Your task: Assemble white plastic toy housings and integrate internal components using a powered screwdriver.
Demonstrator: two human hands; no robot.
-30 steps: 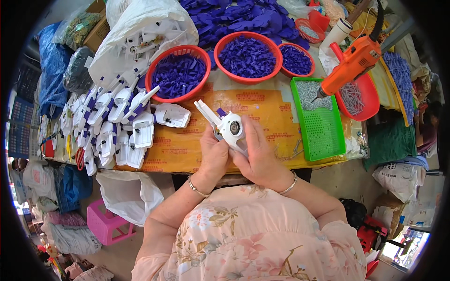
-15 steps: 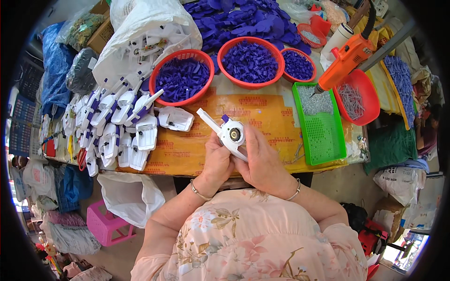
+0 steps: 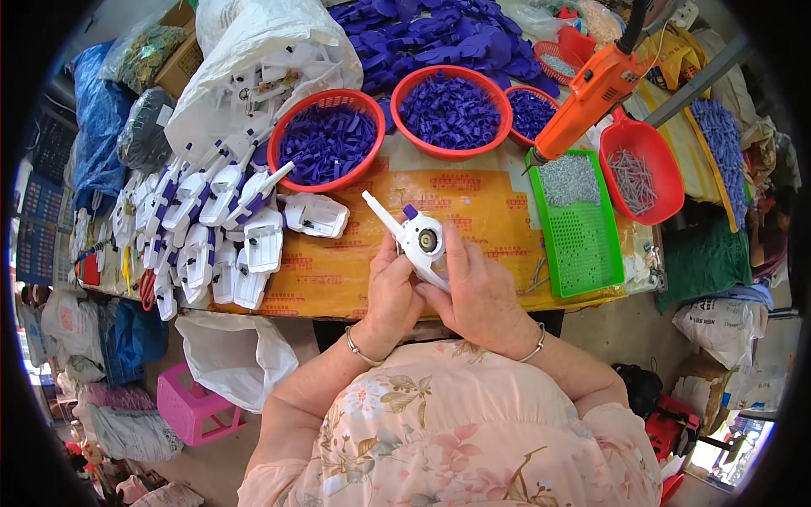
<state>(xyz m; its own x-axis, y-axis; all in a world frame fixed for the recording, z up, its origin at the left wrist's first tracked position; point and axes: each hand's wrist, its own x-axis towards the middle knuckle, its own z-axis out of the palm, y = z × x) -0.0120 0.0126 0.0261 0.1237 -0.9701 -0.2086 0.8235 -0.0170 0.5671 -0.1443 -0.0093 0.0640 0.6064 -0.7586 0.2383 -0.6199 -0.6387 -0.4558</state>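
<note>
A white plastic toy body [image 3: 417, 240] is held over the front of the table. It has a long thin neck pointing up and left, a small purple tab and a dark round piece set in a circular housing. My left hand [image 3: 391, 290] is closed round its lower left side, thumb against it. Gripping the right side, my right hand [image 3: 480, 291] has its fingers laid along the round housing. The underside of the toy body is hidden by both hands. To the left lies a pile of similar white and purple toy bodies [image 3: 198, 221].
Three red baskets of purple parts, one the middle basket [image 3: 505, 127], line the back. An orange electric screwdriver [image 3: 591, 106] hangs over a green tray [image 3: 583, 253] of small screws. Beside it stands a red scoop [image 3: 667, 169] with long metal pins. A white sack [image 3: 236, 355] hangs below.
The toy body has turned a little, its neck now steeper, and shifted slightly right. The hanging screwdriver has swung to the left. Both hands keep their hold.
</note>
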